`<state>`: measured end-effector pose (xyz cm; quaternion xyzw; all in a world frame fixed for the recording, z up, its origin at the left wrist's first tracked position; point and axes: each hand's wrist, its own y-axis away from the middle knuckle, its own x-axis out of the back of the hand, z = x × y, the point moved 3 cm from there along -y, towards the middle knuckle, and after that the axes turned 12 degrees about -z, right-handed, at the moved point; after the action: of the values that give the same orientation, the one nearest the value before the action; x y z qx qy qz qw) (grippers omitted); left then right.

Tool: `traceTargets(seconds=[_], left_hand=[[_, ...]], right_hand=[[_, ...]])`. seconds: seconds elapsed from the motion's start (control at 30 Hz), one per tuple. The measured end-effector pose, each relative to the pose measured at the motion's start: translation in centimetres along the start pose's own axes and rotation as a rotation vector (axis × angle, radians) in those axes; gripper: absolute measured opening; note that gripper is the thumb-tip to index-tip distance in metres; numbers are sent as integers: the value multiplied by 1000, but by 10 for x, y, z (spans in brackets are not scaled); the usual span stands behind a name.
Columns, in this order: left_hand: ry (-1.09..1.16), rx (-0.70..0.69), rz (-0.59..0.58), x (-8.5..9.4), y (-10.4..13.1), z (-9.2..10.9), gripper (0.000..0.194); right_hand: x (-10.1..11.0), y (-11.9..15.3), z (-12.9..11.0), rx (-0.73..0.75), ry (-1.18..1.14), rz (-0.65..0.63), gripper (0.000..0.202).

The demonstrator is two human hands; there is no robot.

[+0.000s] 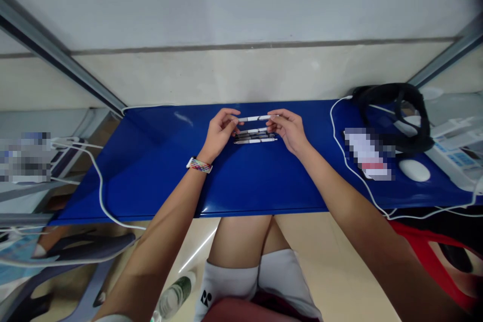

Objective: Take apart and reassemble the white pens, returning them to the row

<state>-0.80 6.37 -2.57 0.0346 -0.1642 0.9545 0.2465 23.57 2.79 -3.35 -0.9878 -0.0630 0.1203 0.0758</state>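
Observation:
A white pen (254, 118) is stretched level between my two hands, just above the blue table. My left hand (222, 130) pinches its left end between thumb and fingers, and a colourful woven band circles that wrist. At the other end, the thumb and fingertips of my right hand (286, 128) close on the pen. Below it, several more pens (255, 141), white and dark, lie side by side on the table, roughly parallel to the held one. The fingers of both hands partly cover the ends of the upper pens.
The blue table (151, 171) meets a pale wall at the back. On the right are a black head strap (422, 115), a blurred phone-like object (366, 153), a white mouse (414, 170) and a white cable (334, 131). Another cable (101, 186) hangs over the left side. A plastic bottle (175, 297) is below.

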Motion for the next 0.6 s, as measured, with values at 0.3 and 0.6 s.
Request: traceTargets(seconds=[0.3,0.6], left_hand=[[10,49,27,0,1,1,30],[-29,6,19,0,3,6,29]], right_hand=[[0,-1,-2,4,6,16,30],[3,-1,-1,-19,-27,27,21]])
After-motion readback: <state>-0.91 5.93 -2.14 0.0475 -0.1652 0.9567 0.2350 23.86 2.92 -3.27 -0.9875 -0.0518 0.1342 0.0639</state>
